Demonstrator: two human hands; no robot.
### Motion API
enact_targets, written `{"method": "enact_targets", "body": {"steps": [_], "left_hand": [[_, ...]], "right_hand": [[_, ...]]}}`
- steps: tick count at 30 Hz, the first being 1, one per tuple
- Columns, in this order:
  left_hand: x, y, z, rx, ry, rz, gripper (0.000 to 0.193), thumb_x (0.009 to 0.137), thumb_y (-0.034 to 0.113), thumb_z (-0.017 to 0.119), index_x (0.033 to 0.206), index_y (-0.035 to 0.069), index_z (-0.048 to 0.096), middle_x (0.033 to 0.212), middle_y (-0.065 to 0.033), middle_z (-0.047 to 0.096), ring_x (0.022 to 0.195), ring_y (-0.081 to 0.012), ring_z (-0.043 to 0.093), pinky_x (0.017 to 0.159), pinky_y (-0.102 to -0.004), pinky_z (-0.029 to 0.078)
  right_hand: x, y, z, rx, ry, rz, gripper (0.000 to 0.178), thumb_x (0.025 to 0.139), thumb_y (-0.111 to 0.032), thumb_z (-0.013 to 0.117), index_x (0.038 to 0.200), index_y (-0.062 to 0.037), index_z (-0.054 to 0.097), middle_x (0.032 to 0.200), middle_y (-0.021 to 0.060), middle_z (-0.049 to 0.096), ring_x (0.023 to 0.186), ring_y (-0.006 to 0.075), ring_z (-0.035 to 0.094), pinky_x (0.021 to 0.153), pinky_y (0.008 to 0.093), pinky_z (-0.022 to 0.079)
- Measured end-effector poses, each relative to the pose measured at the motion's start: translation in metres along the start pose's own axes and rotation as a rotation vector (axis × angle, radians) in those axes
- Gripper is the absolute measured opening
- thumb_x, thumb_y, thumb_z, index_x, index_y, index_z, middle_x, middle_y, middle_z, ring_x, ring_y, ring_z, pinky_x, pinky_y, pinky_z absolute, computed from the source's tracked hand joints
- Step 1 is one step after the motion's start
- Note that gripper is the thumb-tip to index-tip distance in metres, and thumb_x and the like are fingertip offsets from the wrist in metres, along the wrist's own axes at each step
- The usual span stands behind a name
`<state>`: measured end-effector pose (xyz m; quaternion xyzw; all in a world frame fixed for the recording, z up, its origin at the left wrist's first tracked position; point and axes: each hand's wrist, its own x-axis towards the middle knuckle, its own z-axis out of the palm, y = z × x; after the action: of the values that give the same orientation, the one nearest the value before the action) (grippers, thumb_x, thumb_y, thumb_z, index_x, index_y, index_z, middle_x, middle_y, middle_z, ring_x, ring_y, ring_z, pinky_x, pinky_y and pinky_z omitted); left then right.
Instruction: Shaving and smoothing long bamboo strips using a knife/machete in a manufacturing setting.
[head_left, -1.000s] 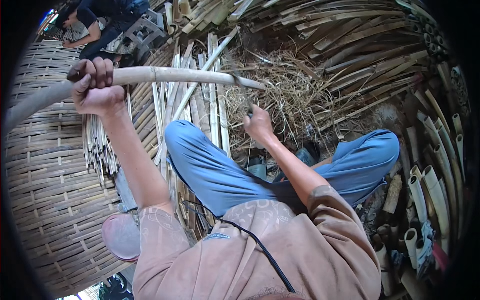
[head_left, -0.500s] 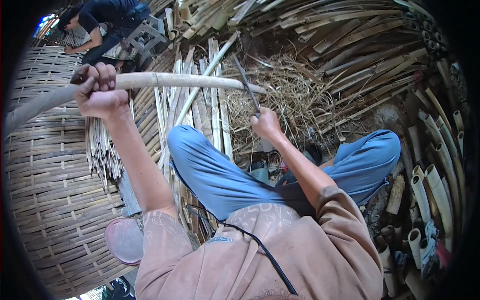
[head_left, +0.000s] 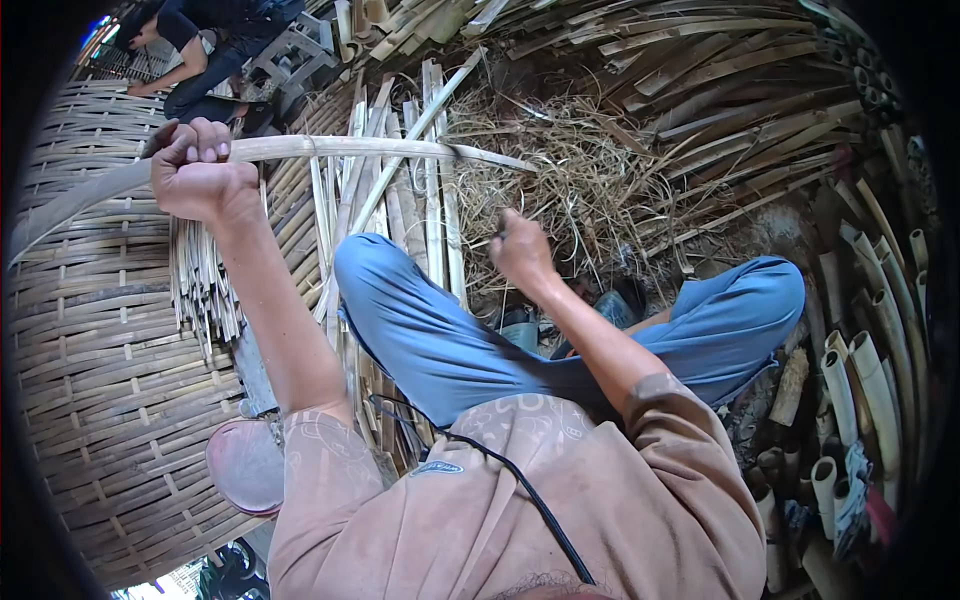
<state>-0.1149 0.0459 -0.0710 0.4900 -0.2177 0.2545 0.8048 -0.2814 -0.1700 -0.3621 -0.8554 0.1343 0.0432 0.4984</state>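
My left hand (head_left: 205,180), raised at the left, is closed round a long pale bamboo strip (head_left: 345,146). The strip runs right from the fist and bends down slightly, its tip over a heap of curly shavings (head_left: 585,190); its other end passes left above the woven bamboo sheet. My right hand (head_left: 523,257) is a fist above the near edge of the shavings, below the strip and apart from it. Only a small dark part of the knife (head_left: 501,230) shows beside the fingers; its blade is hard to make out now.
The large woven bamboo sheet (head_left: 110,380) fills the left, with a bundle of thin slats (head_left: 203,285) at its edge. Split bamboo (head_left: 740,75) is stacked at the far right, cut tubes (head_left: 875,390) nearer. Another person (head_left: 215,55) bends over at the far left beside a stool (head_left: 295,62).
My right hand has come slightly nearer to me, and the knife blade, seen earlier crossing the strip, no longer shows clearly. The strip's right part has risen a little.
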Motion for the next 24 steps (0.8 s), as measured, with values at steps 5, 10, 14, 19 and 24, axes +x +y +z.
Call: {"method": "enact_targets", "body": {"steps": [5,10,14,19,24], "left_hand": [[-0.005,0.005,0.016,0.110,0.066,0.046,0.006,0.073,0.004,0.044,0.073,0.008,0.039,0.056,0.0015,0.027,0.046,-0.0103,0.027,0.045,-0.0270,0.024],[-0.006,0.005,0.023,0.191,0.121,0.009,0.018,0.073,0.005,0.043,0.061,0.014,0.033,0.055,0.0014,0.028,0.048,-0.0106,0.026,0.048,-0.0273,0.023],[-0.009,0.005,0.022,0.169,0.174,0.018,0.009,0.074,0.000,0.044,0.082,0.004,0.046,0.060,0.0008,0.032,0.046,-0.0108,0.029,0.046,-0.0257,0.027],[-0.013,0.003,0.024,0.196,0.272,0.055,0.005,0.075,0.001,0.043,0.076,0.006,0.045,0.058,0.0012,0.031,0.044,-0.0103,0.029,0.045,-0.0261,0.026],[-0.014,0.005,0.028,0.162,0.370,0.066,0.004,0.075,0.002,0.044,0.078,0.003,0.047,0.058,0.0004,0.032,0.044,-0.0108,0.029,0.043,-0.0276,0.026]], "right_hand": [[0.001,0.011,-0.010,-0.030,0.167,0.152,0.022,0.086,-0.010,0.062,0.101,0.0047,0.066,0.084,0.0261,0.070,0.082,0.0387,0.071,0.075,0.0472,0.055],[0.004,0.009,0.011,0.044,0.096,-0.111,0.024,0.083,-0.015,0.070,0.099,0.0023,0.067,0.084,0.0267,0.069,0.083,0.0453,0.068,0.079,0.0497,0.055],[0.009,-0.003,0.018,0.004,0.146,0.017,0.025,0.085,-0.011,0.065,0.105,0.0034,0.067,0.083,0.0252,0.069,0.082,0.0411,0.069,0.074,0.0485,0.054],[0.003,-0.010,0.003,0.023,0.067,-0.066,0.017,0.085,-0.008,0.063,0.094,0.0052,0.061,0.081,0.0253,0.068,0.078,0.0396,0.070,0.076,0.0505,0.054],[0.003,-0.012,0.002,0.055,0.056,0.149,0.016,0.086,-0.009,0.066,0.096,0.0025,0.064,0.083,0.0250,0.069,0.079,0.0378,0.072,0.076,0.0468,0.058]]}}
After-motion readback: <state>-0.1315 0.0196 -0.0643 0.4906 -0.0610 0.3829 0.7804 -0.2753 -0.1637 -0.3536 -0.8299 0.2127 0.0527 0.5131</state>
